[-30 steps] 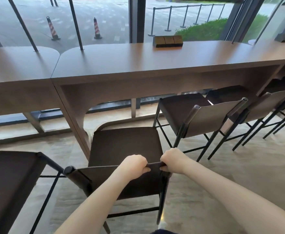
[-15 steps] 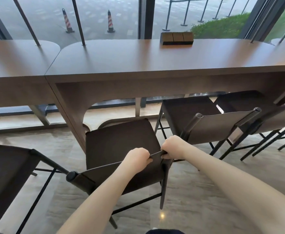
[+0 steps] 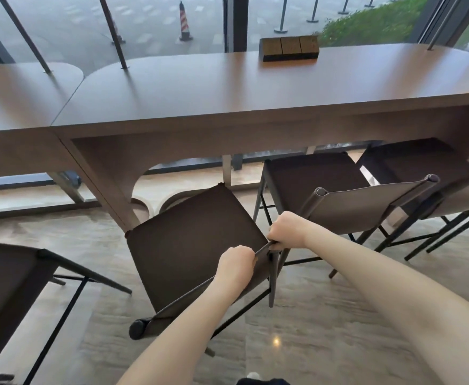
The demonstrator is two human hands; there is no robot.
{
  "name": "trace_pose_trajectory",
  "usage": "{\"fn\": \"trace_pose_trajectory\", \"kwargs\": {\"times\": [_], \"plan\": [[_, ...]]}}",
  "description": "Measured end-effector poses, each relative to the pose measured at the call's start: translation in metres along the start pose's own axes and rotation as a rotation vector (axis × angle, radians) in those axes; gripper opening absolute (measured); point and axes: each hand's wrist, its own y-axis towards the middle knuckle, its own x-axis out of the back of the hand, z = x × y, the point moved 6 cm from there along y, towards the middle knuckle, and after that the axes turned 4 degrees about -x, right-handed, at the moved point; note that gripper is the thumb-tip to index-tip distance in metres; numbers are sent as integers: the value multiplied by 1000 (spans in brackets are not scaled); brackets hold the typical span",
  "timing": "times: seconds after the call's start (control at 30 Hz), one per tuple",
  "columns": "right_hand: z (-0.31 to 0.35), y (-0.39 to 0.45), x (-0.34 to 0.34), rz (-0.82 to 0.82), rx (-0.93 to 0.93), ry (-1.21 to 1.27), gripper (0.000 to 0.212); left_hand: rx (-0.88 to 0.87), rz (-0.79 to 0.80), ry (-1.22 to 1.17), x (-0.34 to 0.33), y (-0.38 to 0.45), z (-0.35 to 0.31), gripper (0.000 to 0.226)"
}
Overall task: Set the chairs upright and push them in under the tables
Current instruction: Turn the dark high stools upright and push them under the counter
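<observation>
There is one view only, from the camera on my head, so no second view shares anything with it. It looks forward and steeply down across the table [image 3: 255,93] toward the window [image 3: 158,20]. The wide lens bends the table edge. My forearms reach in from the bottom edge, and my left hand [image 3: 236,263] and right hand [image 3: 287,230] sit near the middle, close below the lens, over the chair [image 3: 188,240]. The floor [image 3: 325,329] fills the lower part.

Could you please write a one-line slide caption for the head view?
Both hands, left hand and right hand, grip the backrest of a dark chair angled toward the long table.
</observation>
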Motion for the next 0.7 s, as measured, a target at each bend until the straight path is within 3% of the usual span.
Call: {"fn": "trace_pose_trajectory", "kwargs": {"times": [0.2,0.7], "plan": [[-13,-1,-26,-51,44,-15,39,43,18,-3,-14,13,-18,22],[-48,2,-59,-32,39,14,40,50,36,-54,-16,50,-41,27]]}}
